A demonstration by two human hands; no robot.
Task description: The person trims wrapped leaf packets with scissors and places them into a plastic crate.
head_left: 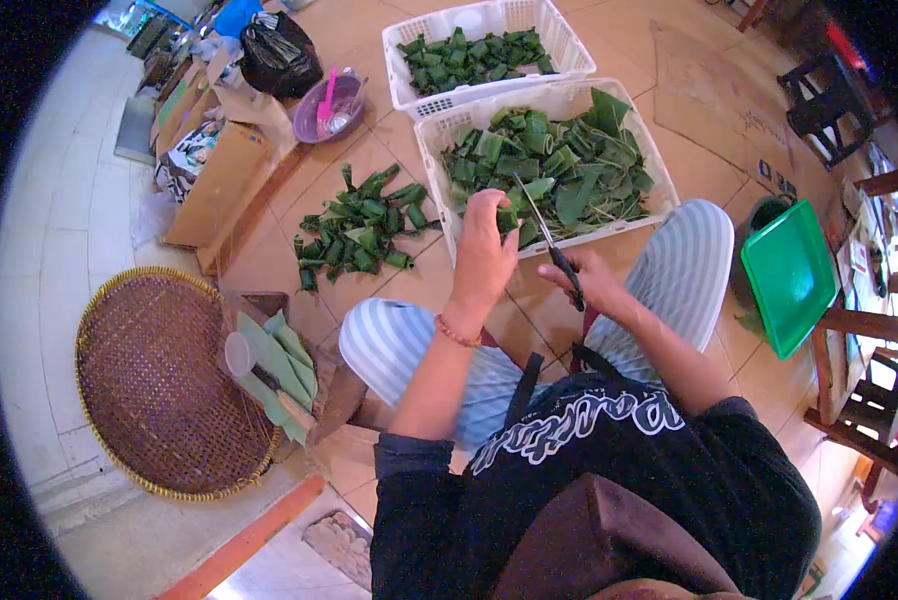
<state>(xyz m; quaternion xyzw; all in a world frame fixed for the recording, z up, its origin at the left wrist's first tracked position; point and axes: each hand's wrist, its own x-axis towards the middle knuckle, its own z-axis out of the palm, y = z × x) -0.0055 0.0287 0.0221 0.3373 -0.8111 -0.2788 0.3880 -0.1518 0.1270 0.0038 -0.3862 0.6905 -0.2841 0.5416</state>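
My left hand (484,250) is closed on a small rolled green leaf packet (510,216), partly covered by my fingers. In my right hand (594,281) is a pair of scissors (561,259) with black handles, their blades pointing up and left beside the packet. Whether the blades touch the leaf I cannot tell. Just beyond both hands stands a white crate (665,190) holding green leaf rolls and loose cut leaf pieces. A pile of leaf rolls (364,225) lies on the tiled floor to the left of my left hand.
Behind the near crate is another white crate (399,75) with more leaf pieces. A purple basin (312,128), a cardboard box (224,185), a round woven tray (159,380) and folded leaves (274,365) are on the left. A green tray (789,275) stands at right.
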